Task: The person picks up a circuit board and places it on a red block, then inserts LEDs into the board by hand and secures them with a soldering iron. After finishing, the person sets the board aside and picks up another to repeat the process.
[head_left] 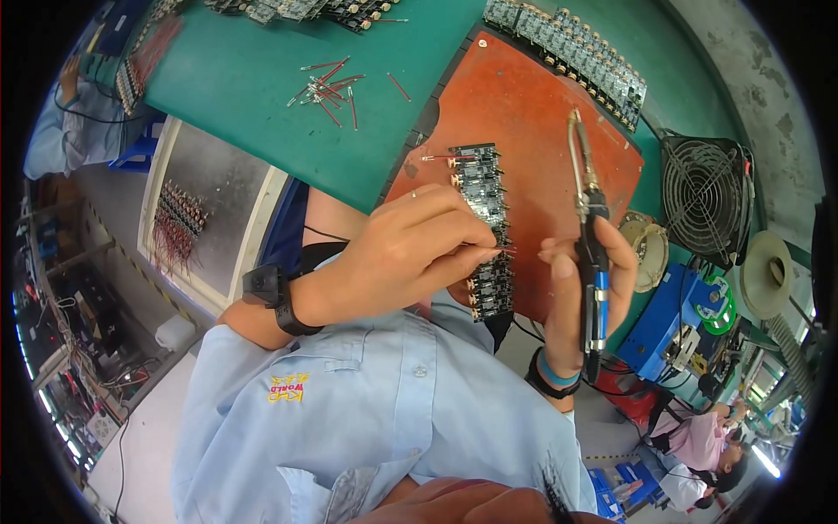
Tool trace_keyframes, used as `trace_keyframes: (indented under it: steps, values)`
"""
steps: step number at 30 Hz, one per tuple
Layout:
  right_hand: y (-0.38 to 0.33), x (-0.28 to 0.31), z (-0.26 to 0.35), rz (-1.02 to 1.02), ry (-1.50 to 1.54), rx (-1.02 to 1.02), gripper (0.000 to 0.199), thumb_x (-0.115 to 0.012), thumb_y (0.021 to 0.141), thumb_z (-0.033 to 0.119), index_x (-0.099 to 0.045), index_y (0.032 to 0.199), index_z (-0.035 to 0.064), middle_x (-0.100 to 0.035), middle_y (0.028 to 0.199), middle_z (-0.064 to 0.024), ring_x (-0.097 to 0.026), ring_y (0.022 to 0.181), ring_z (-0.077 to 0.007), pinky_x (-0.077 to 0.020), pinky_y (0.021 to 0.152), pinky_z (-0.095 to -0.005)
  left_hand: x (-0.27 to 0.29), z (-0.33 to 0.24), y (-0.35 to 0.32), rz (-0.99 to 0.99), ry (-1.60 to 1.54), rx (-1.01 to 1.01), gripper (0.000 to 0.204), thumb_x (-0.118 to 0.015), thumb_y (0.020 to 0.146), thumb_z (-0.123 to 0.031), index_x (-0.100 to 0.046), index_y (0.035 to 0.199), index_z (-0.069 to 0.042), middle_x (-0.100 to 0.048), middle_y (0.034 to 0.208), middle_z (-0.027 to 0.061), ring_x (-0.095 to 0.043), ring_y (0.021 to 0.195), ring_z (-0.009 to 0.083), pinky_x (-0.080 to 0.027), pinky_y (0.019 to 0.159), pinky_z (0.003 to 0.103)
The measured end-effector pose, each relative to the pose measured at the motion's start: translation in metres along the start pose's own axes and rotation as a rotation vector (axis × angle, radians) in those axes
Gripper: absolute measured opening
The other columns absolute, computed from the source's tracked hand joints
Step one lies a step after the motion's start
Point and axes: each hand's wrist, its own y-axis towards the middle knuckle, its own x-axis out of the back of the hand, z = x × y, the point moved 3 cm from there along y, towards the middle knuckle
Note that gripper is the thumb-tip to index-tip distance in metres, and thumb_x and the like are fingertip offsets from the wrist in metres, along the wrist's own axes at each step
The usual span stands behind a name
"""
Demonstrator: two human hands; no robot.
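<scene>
Left hand (410, 249): fingers pinched together on a thin red-tipped pin (504, 251), held at the edge of a strip of small circuit boards (483, 229). A black band sits on this wrist.

Right hand (583, 284): closed around the handle of a soldering iron (589, 236), which stands roughly upright in the view, its metal tip pointing toward the far side of the surface. A blue band sits on this wrist.

Strip of small circuit boards: dark, laid end to end in a row on a red-brown mat (532, 122), running from the mat's middle toward its near edge. One more red pin lies at the strip's far end.

Red-brown mat: rests on the green surface (253, 79), toward its right side. A second row of circuit boards (572, 52) lies along the mat's far edge.

Loose red pins (330, 89): scattered in a small heap on the green surface, well apart from the mat, toward the far left.

Fan (703, 196): round black wire guard, at the right edge of the surface, beside the mat.

Blue box (668, 319): beyond the right edge, near the right hand, with a green reel just beside it.

Other persons: one sleeve at the far left corner; one seated figure in pink at the lower right.
</scene>
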Motion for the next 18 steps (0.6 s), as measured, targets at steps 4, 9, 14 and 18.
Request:
trace_keyframes:
  steps: [4,9,14,18]
  values:
    - [-0.006,0.018,0.005,-0.100,0.047,0.040,0.052,-0.070,0.084,0.014,-0.043,0.125,-0.0045,-0.065,0.088,-0.0185,-0.066,0.080,-0.0220,-0.0547,0.074,-0.0335,0.015,0.008,0.003,-0.025,0.194,-0.018,0.011,-0.072,0.076,-0.007,-0.064,0.082,-0.007,-0.059,0.079,0.0037,-0.058,0.077,0.0223,-0.043,0.071,0.033]
    - [-0.012,0.040,0.005,-0.069,-0.047,0.077,0.061,-0.067,0.087,0.030,-0.042,0.128,-0.0080,-0.065,0.087,-0.0170,-0.064,0.085,-0.0232,-0.0525,0.075,-0.0318,0.025,0.025,0.010,-0.120,0.359,-0.045,0.011,-0.073,0.075,-0.007,-0.064,0.081,-0.009,-0.061,0.083,0.0017,-0.057,0.085,0.0220,-0.038,0.082,0.037]
    - [-0.011,0.044,0.007,-0.070,-0.086,0.091,0.067,-0.068,0.086,0.037,-0.043,0.128,-0.0083,-0.065,0.089,-0.0178,-0.064,0.087,-0.0254,-0.0527,0.076,-0.0335,0.022,0.028,0.013,-0.104,0.418,-0.030,0.011,-0.073,0.075,-0.008,-0.064,0.081,-0.010,-0.063,0.089,0.0002,-0.057,0.090,0.0216,-0.036,0.089,0.040]
    - [-0.013,0.048,0.000,-0.073,-0.141,0.117,0.068,-0.068,0.086,0.039,-0.043,0.128,-0.0081,-0.065,0.090,-0.0177,-0.064,0.088,-0.0265,-0.0527,0.077,-0.0354,0.019,0.027,0.015,-0.102,0.450,-0.035,0.012,-0.072,0.075,-0.009,-0.063,0.082,-0.011,-0.063,0.095,-0.0004,-0.057,0.094,0.0207,-0.035,0.093,0.043]
